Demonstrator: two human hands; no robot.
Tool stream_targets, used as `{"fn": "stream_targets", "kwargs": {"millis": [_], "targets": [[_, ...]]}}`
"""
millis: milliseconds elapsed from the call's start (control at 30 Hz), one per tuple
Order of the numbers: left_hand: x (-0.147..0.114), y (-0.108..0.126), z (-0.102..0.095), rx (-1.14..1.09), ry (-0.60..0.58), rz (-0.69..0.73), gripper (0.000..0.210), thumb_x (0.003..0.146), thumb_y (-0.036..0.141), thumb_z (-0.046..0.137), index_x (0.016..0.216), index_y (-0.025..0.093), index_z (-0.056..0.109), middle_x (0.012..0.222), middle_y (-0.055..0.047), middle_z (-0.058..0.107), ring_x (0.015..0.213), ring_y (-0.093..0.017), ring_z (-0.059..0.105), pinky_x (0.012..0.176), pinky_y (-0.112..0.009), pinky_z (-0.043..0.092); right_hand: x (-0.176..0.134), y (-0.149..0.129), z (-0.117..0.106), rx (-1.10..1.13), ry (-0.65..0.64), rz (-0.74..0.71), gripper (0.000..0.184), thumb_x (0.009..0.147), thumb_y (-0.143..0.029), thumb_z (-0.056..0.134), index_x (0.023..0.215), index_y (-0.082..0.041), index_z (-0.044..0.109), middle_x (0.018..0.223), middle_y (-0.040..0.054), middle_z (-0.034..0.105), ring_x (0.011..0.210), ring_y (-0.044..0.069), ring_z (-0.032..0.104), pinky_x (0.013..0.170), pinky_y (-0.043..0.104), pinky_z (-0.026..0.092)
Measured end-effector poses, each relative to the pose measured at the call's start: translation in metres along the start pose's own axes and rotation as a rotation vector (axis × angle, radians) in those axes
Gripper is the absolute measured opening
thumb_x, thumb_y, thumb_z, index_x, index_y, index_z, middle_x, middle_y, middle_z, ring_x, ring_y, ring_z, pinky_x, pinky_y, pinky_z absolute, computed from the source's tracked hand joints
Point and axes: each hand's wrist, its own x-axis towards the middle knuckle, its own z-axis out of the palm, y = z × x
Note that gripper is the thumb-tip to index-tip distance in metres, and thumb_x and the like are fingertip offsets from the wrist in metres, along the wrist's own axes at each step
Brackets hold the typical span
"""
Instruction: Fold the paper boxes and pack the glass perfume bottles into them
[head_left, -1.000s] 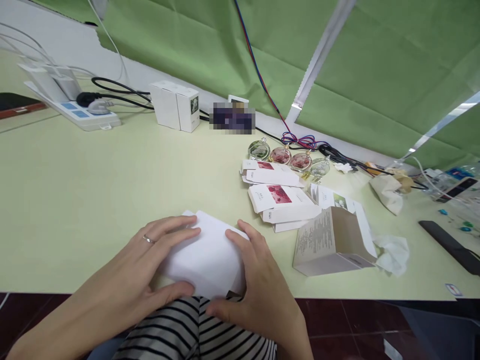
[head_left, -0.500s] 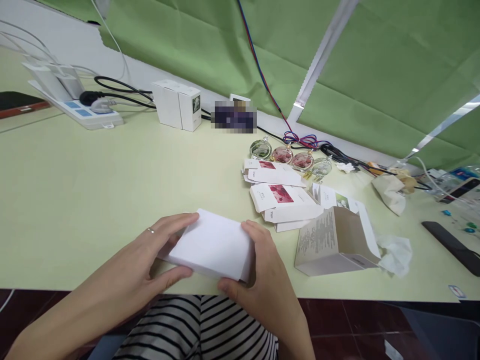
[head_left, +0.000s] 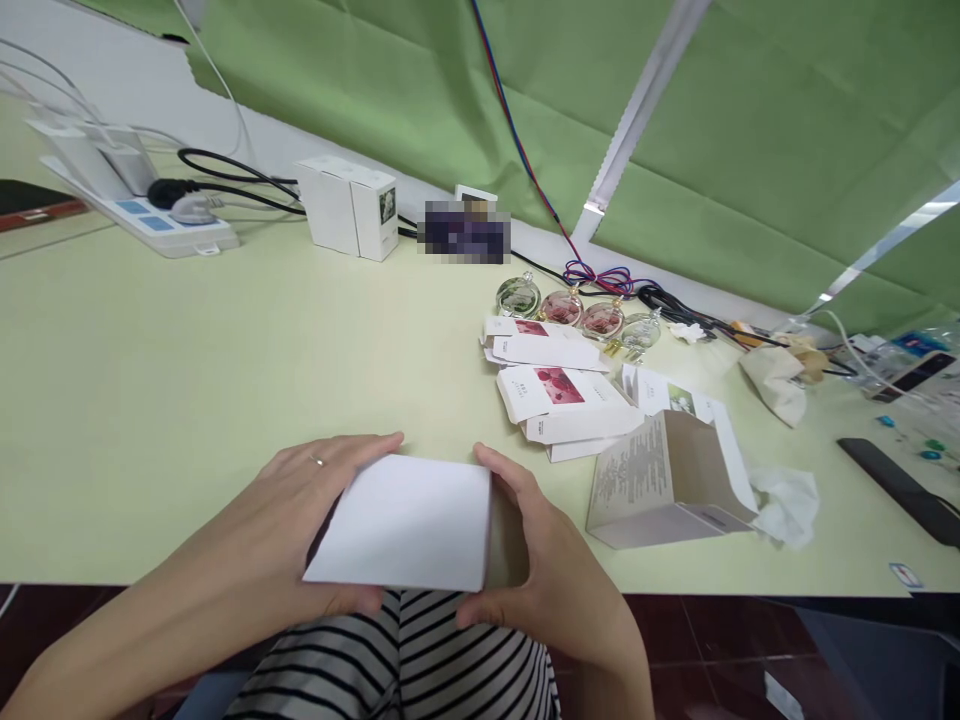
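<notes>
A plain white box (head_left: 405,525) is held between both hands at the table's front edge, its blank face towards me. My left hand (head_left: 300,530) wraps its left side, fingers along the far edge and thumb at the near edge. On the other side my right hand (head_left: 544,560) grips with fingertips at the far right corner and thumb at the near one; a gap shows between its palm and the box. The box's underside is hidden. To the right stands an open carton (head_left: 637,480), beside flattened cartons with a rose picture (head_left: 559,390).
Several round glass bottles (head_left: 562,308) lie behind the cartons. A closed white box (head_left: 349,210) and a power strip (head_left: 165,225) stand at the back left. Crumpled tissue (head_left: 787,505) and a dark strap-like item (head_left: 892,490) lie on the right. Cables run along the wall.
The white box has tilted so its blank face turns more towards me, and its near edge has come closer. My right hand has opened slightly wider around its right side.
</notes>
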Motion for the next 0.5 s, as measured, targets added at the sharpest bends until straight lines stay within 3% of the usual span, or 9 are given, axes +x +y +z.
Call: {"fn": "stream_targets", "kwargs": {"millis": [67,233,400,500], "targets": [[0.0005,0.0000,-0.0005,0.008,-0.013,0.027,0.102,0.050,0.034,0.086,0.138,0.041,0.036,0.132,-0.004,0.057,0.120,-0.037,0.051,0.098,-0.052,0.042,0.0014,-0.0002,0.0011,-0.018,0.007,-0.006,0.103,0.057,-0.026,0.090,0.145,-0.028,0.037,0.151,0.0104,0.046,0.137,0.032,0.047,0.109,0.050,0.045],[0.0021,-0.0030,-0.0013,-0.006,-0.027,0.058,0.098,0.049,0.041,0.088,0.135,0.041,0.041,0.131,-0.004,0.057,0.118,-0.036,0.050,0.095,-0.049,0.040,0.0057,0.0000,0.0082,-0.158,0.001,-0.123,0.094,0.063,-0.030,0.086,0.143,-0.019,0.039,0.148,0.0158,0.049,0.142,0.036,0.039,0.118,0.062,0.026],[0.0005,-0.0032,-0.0004,-0.013,-0.029,0.064,0.097,0.049,0.049,0.087,0.135,0.041,0.043,0.130,-0.002,0.059,0.119,-0.035,0.050,0.097,-0.047,0.041,0.0046,-0.0013,0.0099,-0.141,0.011,-0.010,0.108,0.052,-0.023,0.091,0.146,-0.021,0.038,0.151,0.0154,0.045,0.138,0.036,0.043,0.112,0.057,0.039],[-0.0033,-0.0031,0.0006,-0.079,0.008,0.013,0.093,0.058,0.072,0.074,0.139,0.039,0.042,0.133,-0.005,0.057,0.120,-0.037,0.051,0.095,-0.047,0.045,0.0021,-0.0015,0.0097,-0.115,0.038,0.027,0.110,0.048,-0.022,0.092,0.144,-0.024,0.040,0.148,0.0124,0.049,0.135,0.035,0.047,0.110,0.056,0.042]]}}
